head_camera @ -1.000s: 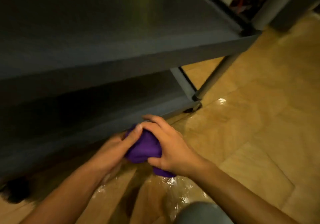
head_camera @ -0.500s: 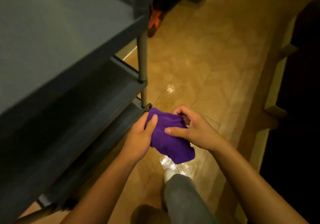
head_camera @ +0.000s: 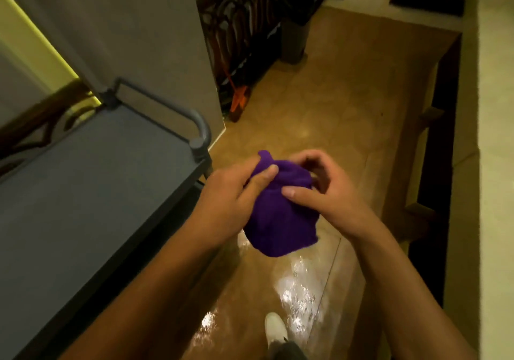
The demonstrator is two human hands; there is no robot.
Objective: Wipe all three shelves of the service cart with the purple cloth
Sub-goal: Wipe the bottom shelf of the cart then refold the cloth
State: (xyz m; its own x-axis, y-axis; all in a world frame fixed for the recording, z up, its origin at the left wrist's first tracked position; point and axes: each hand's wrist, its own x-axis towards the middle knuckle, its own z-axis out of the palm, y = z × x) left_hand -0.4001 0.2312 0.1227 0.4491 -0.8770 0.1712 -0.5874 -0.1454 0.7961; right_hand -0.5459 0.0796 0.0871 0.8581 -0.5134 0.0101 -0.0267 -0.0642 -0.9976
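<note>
The purple cloth (head_camera: 281, 209) is gripped by both hands, left hand (head_camera: 236, 192) and right hand (head_camera: 328, 190), and is held bunched in the air just off the front corner of the cart (head_camera: 97, 181). A second ago it was held low beside the bottom shelf; now the top shelf (head_camera: 83, 192) is looked down on. The lower shelves are probably done, and refolding seems under way.

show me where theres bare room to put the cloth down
The cart's top shelf is bare from its railing to the near edge. The floor between the wall corner and the dark ledge at right is open too. It is crowded just beside the cart, where both hands hold the cloth.
</note>
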